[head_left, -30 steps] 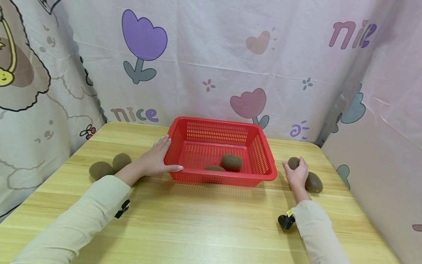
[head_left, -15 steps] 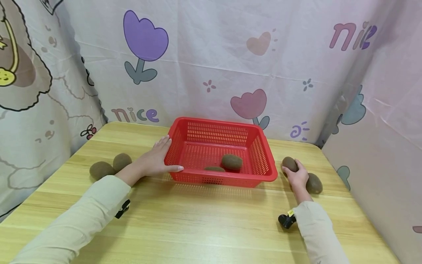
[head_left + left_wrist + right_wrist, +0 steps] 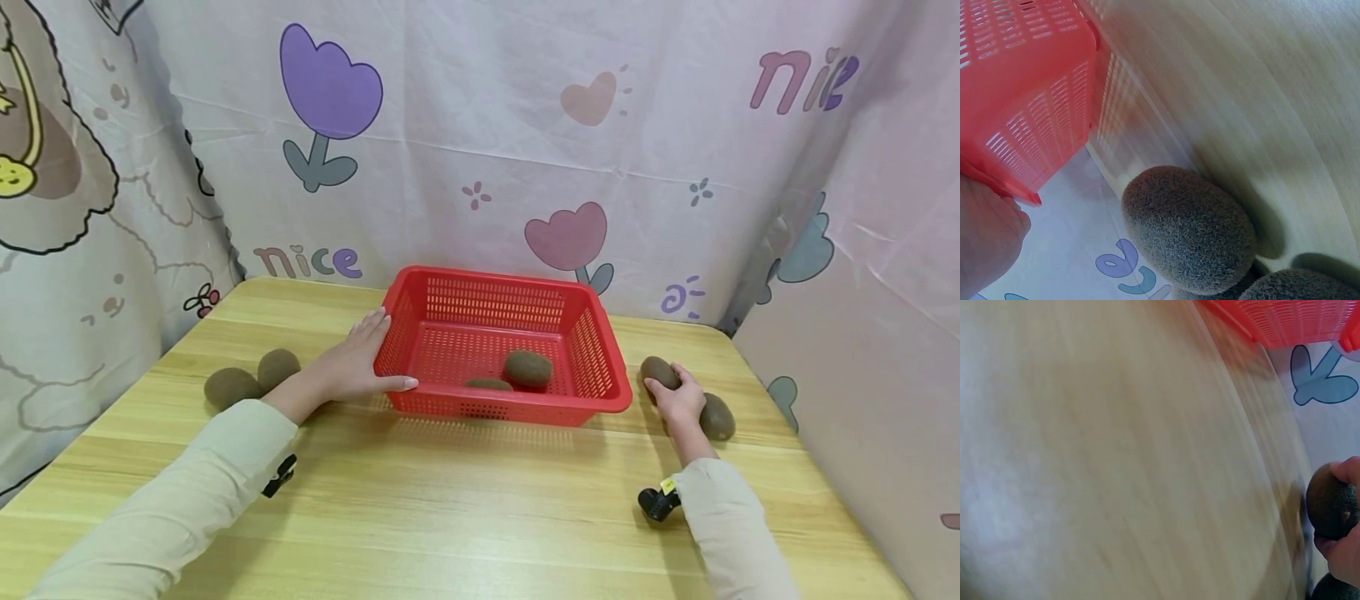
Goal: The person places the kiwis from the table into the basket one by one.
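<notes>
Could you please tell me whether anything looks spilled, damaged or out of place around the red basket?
Nothing stands out: the red basket sits upright with no visible break, two kiwis lie inside it, and the right hand holds another kiwi.

From here I see a pale, wood-grained tabletop (image 3: 450,508), rounded at its far corners. A red basket (image 3: 517,404) sits on it toward the back. Left of that I have a cluster of brown kiwifruit (image 3: 1188,228), three showing in the left wrist view. On the far right, a lone kiwifruit (image 3: 717,418) lies just beside the right hand (image 3: 682,406).
</notes>
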{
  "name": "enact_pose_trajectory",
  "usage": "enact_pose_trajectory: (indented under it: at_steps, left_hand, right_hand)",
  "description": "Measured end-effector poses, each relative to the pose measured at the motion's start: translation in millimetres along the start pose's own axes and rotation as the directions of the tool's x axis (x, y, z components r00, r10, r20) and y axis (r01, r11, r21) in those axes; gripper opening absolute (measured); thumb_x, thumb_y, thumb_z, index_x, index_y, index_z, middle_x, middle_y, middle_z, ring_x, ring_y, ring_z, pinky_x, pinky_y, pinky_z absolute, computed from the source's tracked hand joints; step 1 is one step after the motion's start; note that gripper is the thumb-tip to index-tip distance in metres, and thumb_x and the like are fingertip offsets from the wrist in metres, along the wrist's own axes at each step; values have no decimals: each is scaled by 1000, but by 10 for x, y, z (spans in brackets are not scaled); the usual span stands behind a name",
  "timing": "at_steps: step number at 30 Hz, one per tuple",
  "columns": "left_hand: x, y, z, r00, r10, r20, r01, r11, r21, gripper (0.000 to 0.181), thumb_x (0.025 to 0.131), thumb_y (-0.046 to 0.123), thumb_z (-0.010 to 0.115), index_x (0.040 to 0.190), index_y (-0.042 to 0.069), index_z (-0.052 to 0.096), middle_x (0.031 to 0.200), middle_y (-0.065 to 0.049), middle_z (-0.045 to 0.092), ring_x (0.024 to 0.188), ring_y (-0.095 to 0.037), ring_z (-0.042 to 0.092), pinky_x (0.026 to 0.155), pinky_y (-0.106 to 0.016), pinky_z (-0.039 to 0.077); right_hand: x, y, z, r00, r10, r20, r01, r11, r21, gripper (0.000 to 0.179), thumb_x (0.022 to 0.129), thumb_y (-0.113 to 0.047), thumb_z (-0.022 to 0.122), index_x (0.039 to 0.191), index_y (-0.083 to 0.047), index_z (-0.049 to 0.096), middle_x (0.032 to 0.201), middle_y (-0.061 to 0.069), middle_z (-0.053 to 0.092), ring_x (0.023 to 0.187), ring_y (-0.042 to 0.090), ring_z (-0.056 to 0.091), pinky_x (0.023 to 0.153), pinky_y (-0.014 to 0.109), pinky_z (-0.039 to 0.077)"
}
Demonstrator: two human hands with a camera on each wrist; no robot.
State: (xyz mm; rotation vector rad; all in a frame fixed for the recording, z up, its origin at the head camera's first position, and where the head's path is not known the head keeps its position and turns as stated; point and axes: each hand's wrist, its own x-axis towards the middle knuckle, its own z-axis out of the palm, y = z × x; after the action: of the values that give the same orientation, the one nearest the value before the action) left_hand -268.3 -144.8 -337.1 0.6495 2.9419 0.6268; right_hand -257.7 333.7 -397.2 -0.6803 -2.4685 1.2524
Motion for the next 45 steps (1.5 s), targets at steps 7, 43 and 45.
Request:
enact_pose_trajectory:
  at_steps: [7, 43, 45]
  left_hand:
    - [3, -7, 10, 1000, 9, -4, -8, 1000, 5, 116, 72, 69, 59, 148, -1, 6, 156, -18, 2, 144, -37, 4, 113, -58, 15]
    - [-20, 8, -10, 1000, -2, 7, 2, 1000, 1, 116, 72, 70, 58, 148, -1, 6, 156, -19, 2, 143, -38, 3, 113, -58, 14]
    - [-23, 8, -12, 1000, -1, 6, 1, 1000, -1, 116, 72, 70, 58, 148, -2, 6, 156, -19, 3, 143, -39, 4, 112, -59, 14]
  right_hand:
    - [-22, -74, -51, 999, -30, 16, 30, 999, 11, 63, 86, -17, 62, 141, -1, 36, 144, 26, 35, 132, 44, 31, 110, 51, 28]
    - [-215, -604, -261, 991, -104, 82, 84, 974, 211, 62, 88, -22, 62, 142, -7, 36, 145, 12, 41, 131, 24, 40, 108, 33, 37]
    - [-234, -646, -273, 990, -111, 85, 91, 974, 206, 62, 87, -24, 63, 142, -8, 37, 144, 11, 42, 130, 23, 41, 106, 29, 38]
